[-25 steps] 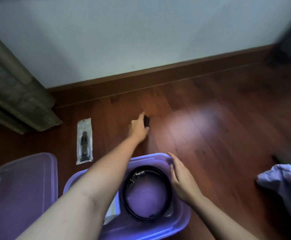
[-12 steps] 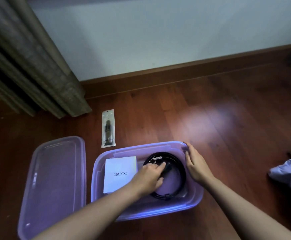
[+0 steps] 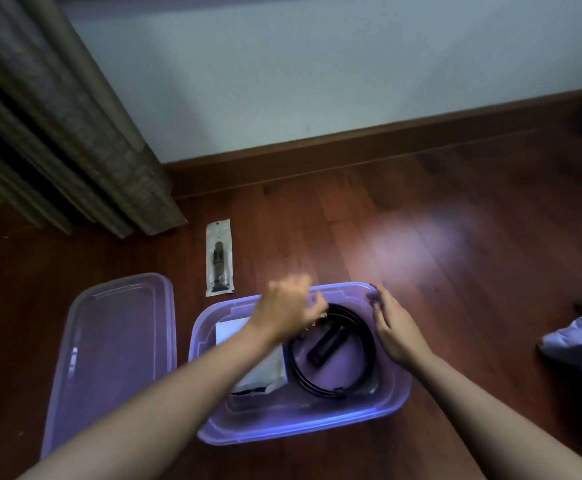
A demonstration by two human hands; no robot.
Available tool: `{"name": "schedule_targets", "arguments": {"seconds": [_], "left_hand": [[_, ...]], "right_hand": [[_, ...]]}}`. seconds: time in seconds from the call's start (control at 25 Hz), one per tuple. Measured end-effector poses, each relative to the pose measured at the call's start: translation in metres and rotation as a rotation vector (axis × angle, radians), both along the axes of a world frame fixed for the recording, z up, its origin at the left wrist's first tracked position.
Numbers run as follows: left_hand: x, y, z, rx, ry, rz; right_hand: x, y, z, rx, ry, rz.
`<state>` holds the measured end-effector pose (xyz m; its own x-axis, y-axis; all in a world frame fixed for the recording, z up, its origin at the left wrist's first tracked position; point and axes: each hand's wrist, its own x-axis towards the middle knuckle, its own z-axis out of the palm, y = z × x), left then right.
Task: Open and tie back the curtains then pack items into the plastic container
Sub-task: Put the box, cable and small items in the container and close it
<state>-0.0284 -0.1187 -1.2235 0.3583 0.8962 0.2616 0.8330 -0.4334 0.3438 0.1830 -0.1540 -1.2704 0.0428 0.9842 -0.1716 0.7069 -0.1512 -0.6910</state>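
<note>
Purple container (image 3: pixel 282 435) holds coiled cable (image 3: pixel 295 362), black bar (image 3: pixel 326 342); right hand (image 3: pixel 395 329) at rim

Your left hand (image 3: pixel 287 308) and right hand (image 3: pixel 396 330) are bare. Your left forearm (image 3: pixel 178 393) and right forearm (image 3: pixel 490 405) are likewise uncovered to the lower frame edge. Motion blur obscures left-hand detail.

No legible text, white card (image 3: pixel 268 374) (mostly under an arm), packet (image 3: pixel 218 259) print blurred
</note>
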Motion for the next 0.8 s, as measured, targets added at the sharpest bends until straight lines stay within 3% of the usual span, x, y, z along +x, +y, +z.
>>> {"name": "schedule_targets", "arguments": {"seconds": [0.04, 0.2, 0.32, 0.44, 0.64, 0.8], "left_hand": [[-0.016, 0.024, 0.005, -0.052, -0.013, 0.132], [-0.079, 0.092, -0.018, -0.439, 0.271, 0.556], [-0.1, 0.101, -0.053, -0.611, 0.303, 0.654], [-0.101, 0.106, -0.062, -0.618, 0.376, 0.652], [-0.11, 0.108, -0.046, -0.606, 0.16, 0.687], [-0.113, 0.086, -0.021, -0.466, -0.079, 0.48]], "right_hand": [[0.0, 0.0, 0.0, 0.001, 0.001, 0.003], [0.001, 0.0, -0.002, 0.014, 0.0, 0.003], [0.001, 0.0, -0.004, 0.015, -0.007, 0.001], [0.003, 0.0, -0.007, 0.014, -0.014, -0.008], [0.002, 0.0, -0.005, 0.012, -0.022, -0.004], [0.001, -0.001, 0.0, 0.016, -0.019, 0.003]]}}
